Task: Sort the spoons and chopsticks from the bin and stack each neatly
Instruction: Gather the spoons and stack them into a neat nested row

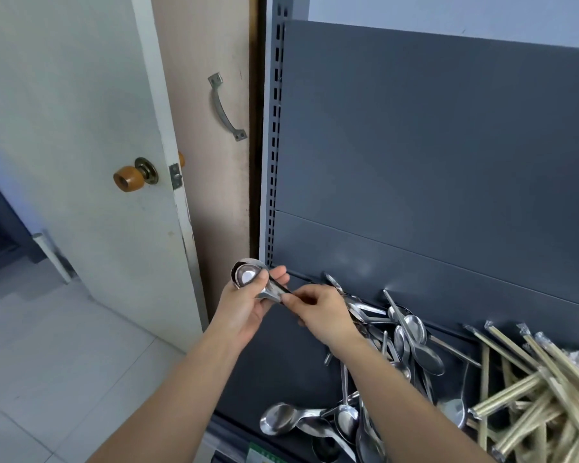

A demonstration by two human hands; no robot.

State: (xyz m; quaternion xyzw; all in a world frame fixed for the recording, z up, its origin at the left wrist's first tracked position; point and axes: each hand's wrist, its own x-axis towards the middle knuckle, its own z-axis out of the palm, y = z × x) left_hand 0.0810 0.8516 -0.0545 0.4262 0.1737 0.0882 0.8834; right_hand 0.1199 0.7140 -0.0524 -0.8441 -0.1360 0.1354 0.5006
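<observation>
From the head camera, the left hand (244, 305) sits a little below the middle of the frame. Its fingers and thumb curl round a small nested stack of shiny steel spoons (248, 277), with the bowls pointing toward 10 o'clock. Just at its 3 o'clock, the right hand (321, 312) pinches the handle end of that stack between thumb and fingertips, so both hands grip the same spoons above the left end of the dark grey metal shelf (274, 362).

At 4 o'clock from the hands, a loose heap of short-handled steel spoons (411, 332) lies on the shelf, facing every way. It runs on toward 6 o'clock, where more bowls lie at the shelf's front edge, partly hidden by the right forearm. At the frame's 4 o'clock corner is a jumbled pile of pale bamboo chopsticks in clear plastic sleeves (532, 389), touching the spoon heap.

Behind the shelf rises a flat dark grey back panel (432, 145), with a light grey slotted upright (274, 128) along its left edge. At 9 o'clock stands a white door (81, 128) with a round wooden knob (127, 178). At 11 o'clock a curved grey metal pull handle (226, 108) is fixed to a beige panel. Pale floor tiles (47, 345) fill the 8 o'clock corner.
</observation>
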